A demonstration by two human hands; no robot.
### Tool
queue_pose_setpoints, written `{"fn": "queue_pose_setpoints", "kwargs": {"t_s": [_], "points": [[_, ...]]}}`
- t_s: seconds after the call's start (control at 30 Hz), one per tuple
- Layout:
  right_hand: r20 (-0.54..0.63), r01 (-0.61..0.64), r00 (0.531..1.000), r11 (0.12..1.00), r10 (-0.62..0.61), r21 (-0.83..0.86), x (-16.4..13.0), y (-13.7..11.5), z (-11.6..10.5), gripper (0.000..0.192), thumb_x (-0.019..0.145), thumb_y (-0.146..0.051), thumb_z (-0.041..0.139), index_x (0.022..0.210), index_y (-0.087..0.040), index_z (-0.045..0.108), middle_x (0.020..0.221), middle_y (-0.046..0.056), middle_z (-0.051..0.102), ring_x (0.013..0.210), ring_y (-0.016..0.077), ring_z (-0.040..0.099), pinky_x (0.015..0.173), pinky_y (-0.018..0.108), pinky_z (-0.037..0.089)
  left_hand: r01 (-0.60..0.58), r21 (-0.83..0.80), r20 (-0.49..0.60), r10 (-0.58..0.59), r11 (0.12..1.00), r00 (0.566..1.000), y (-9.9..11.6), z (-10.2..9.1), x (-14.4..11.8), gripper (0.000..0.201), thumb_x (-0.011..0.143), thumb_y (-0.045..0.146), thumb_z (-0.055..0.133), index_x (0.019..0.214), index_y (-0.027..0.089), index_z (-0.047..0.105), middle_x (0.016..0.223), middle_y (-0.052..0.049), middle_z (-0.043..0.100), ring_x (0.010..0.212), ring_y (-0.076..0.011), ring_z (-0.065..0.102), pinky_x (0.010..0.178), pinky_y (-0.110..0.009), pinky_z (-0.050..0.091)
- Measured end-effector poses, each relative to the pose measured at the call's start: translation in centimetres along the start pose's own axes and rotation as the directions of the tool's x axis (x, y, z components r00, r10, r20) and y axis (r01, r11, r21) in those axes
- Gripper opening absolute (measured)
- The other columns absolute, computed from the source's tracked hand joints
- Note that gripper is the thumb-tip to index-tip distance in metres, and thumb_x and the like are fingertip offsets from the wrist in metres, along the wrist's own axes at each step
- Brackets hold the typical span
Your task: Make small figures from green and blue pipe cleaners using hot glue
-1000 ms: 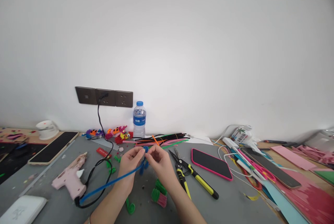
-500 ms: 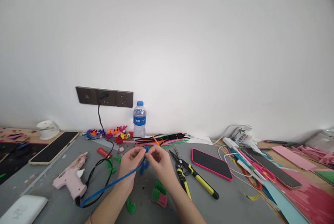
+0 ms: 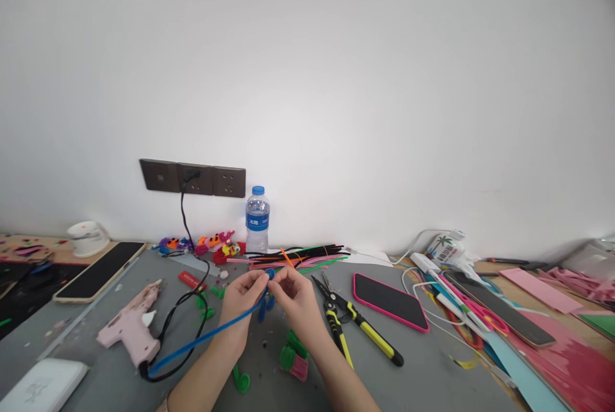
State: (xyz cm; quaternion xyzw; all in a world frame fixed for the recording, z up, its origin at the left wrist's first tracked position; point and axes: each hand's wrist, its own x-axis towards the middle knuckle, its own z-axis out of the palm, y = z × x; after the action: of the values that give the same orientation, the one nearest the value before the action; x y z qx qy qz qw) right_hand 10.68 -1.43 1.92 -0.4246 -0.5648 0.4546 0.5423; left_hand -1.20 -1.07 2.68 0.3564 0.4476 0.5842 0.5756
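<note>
- Pipe cleaner (image 3: 211, 334), blue: our left hand (image 3: 239, 300) and right hand (image 3: 298, 300) pinch its coiled far end together.
- Pliers (image 3: 353, 325) lie just right, on the worktop (image 3: 423, 373).

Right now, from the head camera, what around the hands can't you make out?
- Coiled end of the blue pipe cleaner: covered by fingertips of the left hand and right hand; its shape is unreadable.
- Water bottle label: too small to read.
- White box: cut off by the bottom-left edge.
- Small figures by the wall: too small to identify.
- Pink sheets: cut off at the right edge.
</note>
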Motion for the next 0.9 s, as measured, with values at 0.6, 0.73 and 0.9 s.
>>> {"fn": "queue_pose_setpoints", "kwargs": {"t_s": [0.6, 0.73, 0.9], "points": [[-0.019, 0.023, 1.0, 1.0, -0.024, -0.019, 0.08, 0.3, -0.04, 0.022, 0.082, -0.036, 0.062, 0.071, -0.018, 0.054, 0.063, -0.003, 0.047, 0.057, 0.0115, 0.039, 0.054, 0.023, 0.031, 0.008, 0.031, -0.024, -0.007, 0.999, 1.0, -0.01, -0.01, -0.02, 0.031, 0.055, 0.041, 0.083, 0.064, 0.016, 0.069, 0.061, 0.0, 0.059, 0.062, -0.0143, 0.051, 0.053, -0.022, 0.043], [-0.018, 0.022, 1.0, 1.0, -0.022, -0.005, 0.28, 0.43, -0.15, 0.02, 0.081, -0.034, 0.063, 0.072, -0.017, 0.056, 0.064, -0.003, 0.048, 0.057, 0.0114, 0.039, 0.053, 0.023, 0.031, -0.015, 0.038, -0.032, 0.016, 0.999, 0.999, -0.01, 0.02, -0.01, 0.03, 0.055, 0.041, 0.083, 0.062, 0.016, 0.068, 0.06, 0.0, 0.058, 0.06, -0.0141, 0.05, 0.051, -0.022, 0.042], [-0.024, 0.011, 1.0, 1.0, -0.011, 0.011, 0.31, 0.38, -0.1, 0.022, 0.08, -0.036, 0.064, 0.072, -0.016, 0.058, 0.063, -0.002, 0.048, 0.057, 0.0111, 0.039, 0.053, 0.024, 0.031, -0.007, 0.055, -0.018, 0.008, 0.998, 1.0, 0.11, 0.09, -0.1, 0.032, 0.057, 0.045, 0.081, 0.063, 0.016, 0.067, 0.057, 0.002, 0.054, 0.056, -0.0127, 0.046, 0.049, -0.022, 0.039]]}}
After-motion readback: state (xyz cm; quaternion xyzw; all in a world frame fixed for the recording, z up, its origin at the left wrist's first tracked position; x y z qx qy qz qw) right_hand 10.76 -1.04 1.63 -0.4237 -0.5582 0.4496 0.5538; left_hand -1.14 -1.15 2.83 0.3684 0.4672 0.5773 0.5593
